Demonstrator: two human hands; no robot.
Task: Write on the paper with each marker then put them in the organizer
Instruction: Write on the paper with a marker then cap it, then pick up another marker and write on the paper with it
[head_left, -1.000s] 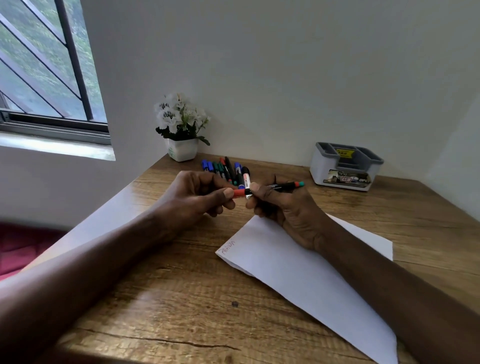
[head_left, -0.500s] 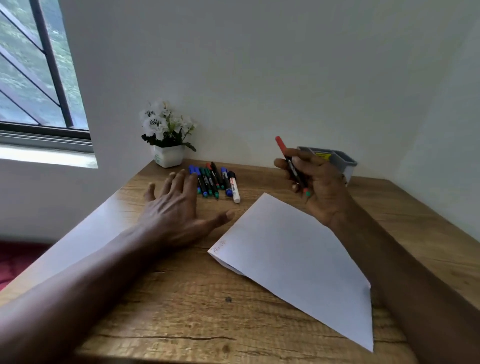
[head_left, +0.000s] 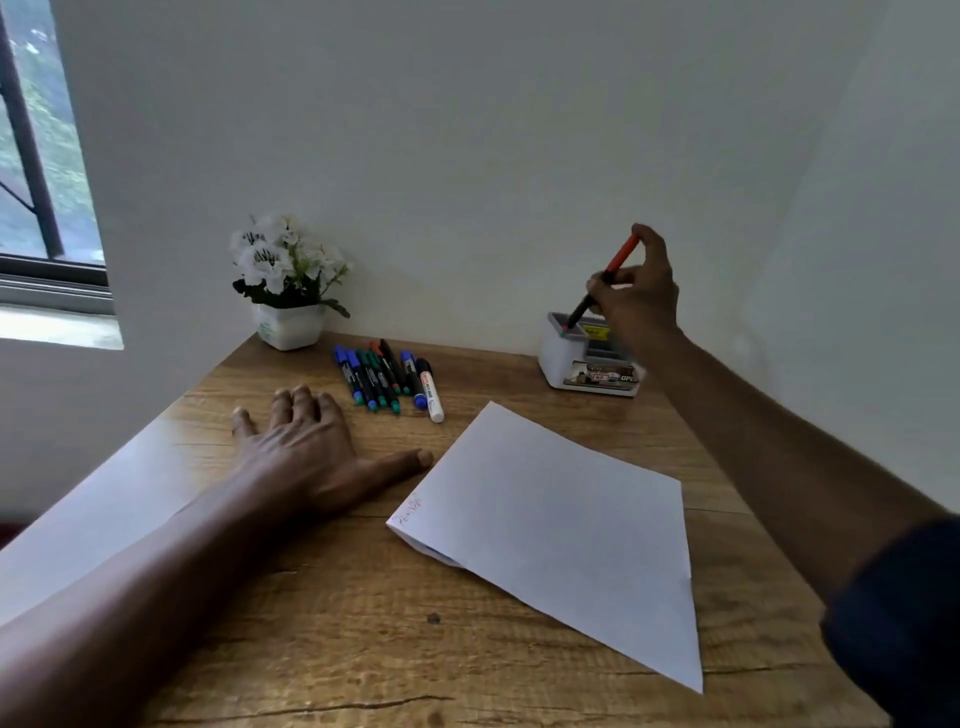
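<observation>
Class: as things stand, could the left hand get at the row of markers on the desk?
Probably yes. The left hand lies flat and holds nothing, just short of the markers, with only bare desk between them.

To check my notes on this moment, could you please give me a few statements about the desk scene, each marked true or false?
1. The right hand holds a red-capped marker tilted, its lower end at the organizer. True.
2. The left hand grips a blue marker. False: it rests flat on the table, holding nothing.
3. The loose markers lie in a row between the flower pot and the organizer. True.
4. The paper is completely blank. False: faint reddish writing shows near its left corner.
</observation>
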